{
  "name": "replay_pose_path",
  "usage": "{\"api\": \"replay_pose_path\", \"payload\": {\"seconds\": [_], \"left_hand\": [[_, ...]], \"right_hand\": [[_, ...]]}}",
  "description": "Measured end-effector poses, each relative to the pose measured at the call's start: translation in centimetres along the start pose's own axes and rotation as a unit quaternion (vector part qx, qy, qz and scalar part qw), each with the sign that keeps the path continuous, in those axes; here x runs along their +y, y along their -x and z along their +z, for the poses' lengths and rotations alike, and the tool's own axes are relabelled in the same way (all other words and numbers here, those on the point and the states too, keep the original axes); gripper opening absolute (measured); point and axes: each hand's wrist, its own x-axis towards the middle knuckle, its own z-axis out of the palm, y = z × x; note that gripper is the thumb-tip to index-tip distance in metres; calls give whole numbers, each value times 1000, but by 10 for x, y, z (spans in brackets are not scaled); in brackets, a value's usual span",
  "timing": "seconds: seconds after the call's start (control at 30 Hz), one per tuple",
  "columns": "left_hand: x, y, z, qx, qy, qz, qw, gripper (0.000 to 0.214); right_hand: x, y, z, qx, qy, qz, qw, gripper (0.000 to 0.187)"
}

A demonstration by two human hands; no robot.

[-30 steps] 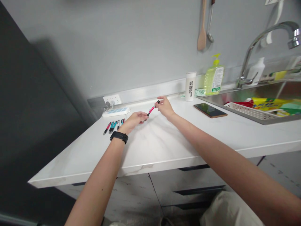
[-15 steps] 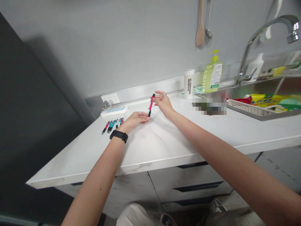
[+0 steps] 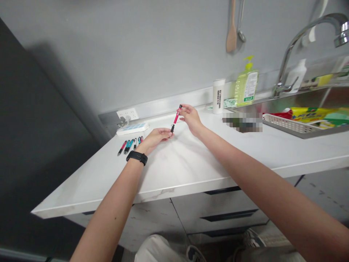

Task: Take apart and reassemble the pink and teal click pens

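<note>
Head view has you holding a slim, glossy pink-red pen with black ends (image 3: 176, 118) between your two hands, over the middle of the white, grey-veined marble-look countertop (image 3: 180, 165). Your left hand (image 3: 157, 138) has its thumb and fingers closed narrowly on the pen's lower black end. Your right hand (image 3: 191, 118) has its fingertips closed around the upper part, close to the black top. The pen is tilted, its upper end leaning to your right; you cannot tell from this angle whether its lower end touches the surface.

Beside your left wrist, which wears a black strap-style wristband (image 3: 137, 157), lies a loose row of pens: a red pen with a black grip (image 3: 122, 148) outermost, then teal-blue pens with black grips (image 3: 128, 146), a white pen with dark parts (image 3: 135, 144), and more partly hidden by your hand. Behind them sits a white power strip with pale blue panels (image 3: 133, 128), near the wall.

To the right, well apart from your hands, a white cylindrical container with black lettering (image 3: 218, 96) stands upright beside a clear yellow-green pump bottle (image 3: 246, 85). In front of those, a pixelated patch hides something on the counter.
</note>
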Motion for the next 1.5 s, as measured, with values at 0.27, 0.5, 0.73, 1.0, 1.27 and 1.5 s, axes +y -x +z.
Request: {"api": "replay_pose_path", "payload": {"seconds": [0.27,0.5,0.73,1.0,1.27,1.5], "left_hand": [[1,1,2,-28,-27,12,999,32],[-1,1,3,-29,0,10,1000,28],[4,4,5,-64,16,0,998,34],[3,4,4,-59,26,-16,998,29],[5,6,4,-76,20,-2,997,29],[5,6,4,-80,21,-4,997,30]], "right_hand": [[3,3,2,-34,-61,14,997,23],[8,4,3,-62,-53,26,996,22],[7,5,4,-34,19,-3,999,23],[-1,8,1,-70,2,32,997,17],[0,10,1,-72,54,9,996,27],[-3,15,1,-120,85,0,989,26]]}}
